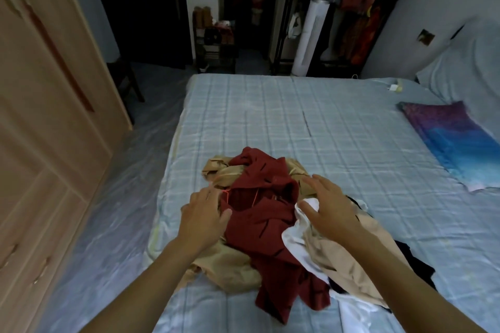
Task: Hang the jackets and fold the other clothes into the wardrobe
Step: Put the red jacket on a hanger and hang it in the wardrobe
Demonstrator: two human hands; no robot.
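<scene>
A person's left hand [203, 213] and right hand [330, 205] reach over a tangled heap of clothes on the bed [297, 116], both with fingers spread and gripping nothing; whether they touch the cloth cannot be told. The job looks barely begun: nothing in the heap is folded or hung, and the wardrobe [40, 116] at left stands with doors closed. In the heap: one red garment [259, 222] on top, tan cloth [224, 267] showing in at least two places, one white piece [297, 246], one black piece [416, 262] at the right edge. Thin wires [228, 194] mid-heap may be hangers. One purple-blue cloth [454, 138] lies well apart
</scene>
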